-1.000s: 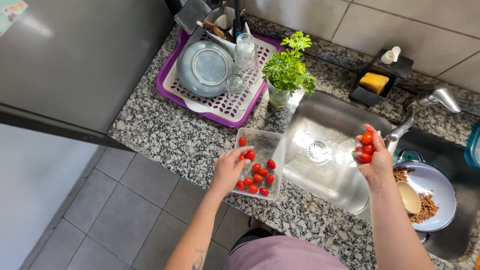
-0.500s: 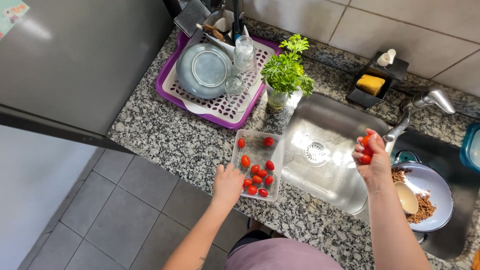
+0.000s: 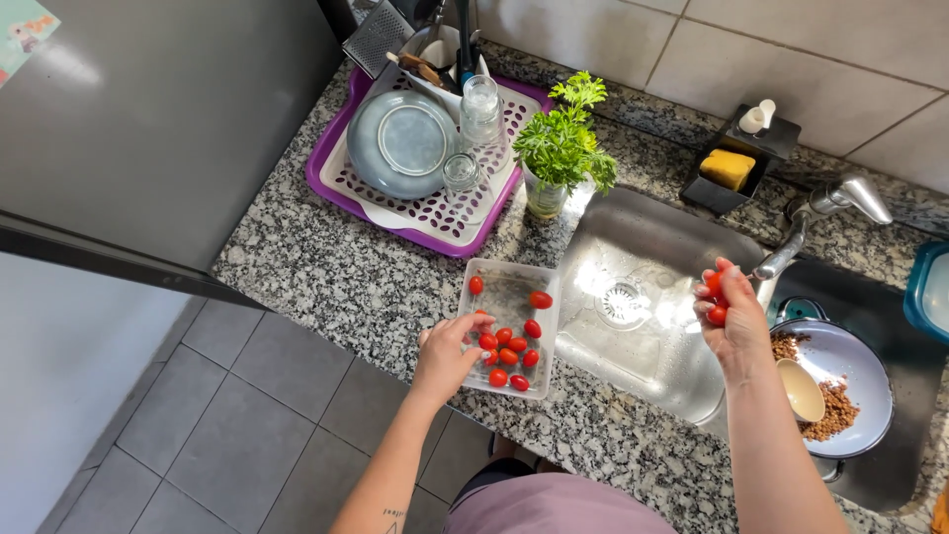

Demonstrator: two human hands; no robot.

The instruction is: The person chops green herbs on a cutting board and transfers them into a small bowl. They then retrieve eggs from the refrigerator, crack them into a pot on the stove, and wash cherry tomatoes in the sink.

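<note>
while the left hand [image 3: 447, 354] dips loosely curled fingers into the clear tray [image 3: 508, 289] of cherry tomatoes [image 3: 506, 354] near the counter's front edge, the right hand [image 3: 730, 314] cups several tomatoes over the sink [image 3: 647, 341]. bare granite [image 3: 326, 262] lies left of the tray.

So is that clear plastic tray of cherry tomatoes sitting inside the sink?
No, the clear tray sits on the granite counter beside the sink, with the left hand at its edge.

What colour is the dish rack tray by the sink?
Purple tray under a white perforated insert; the head view shows it.
</note>
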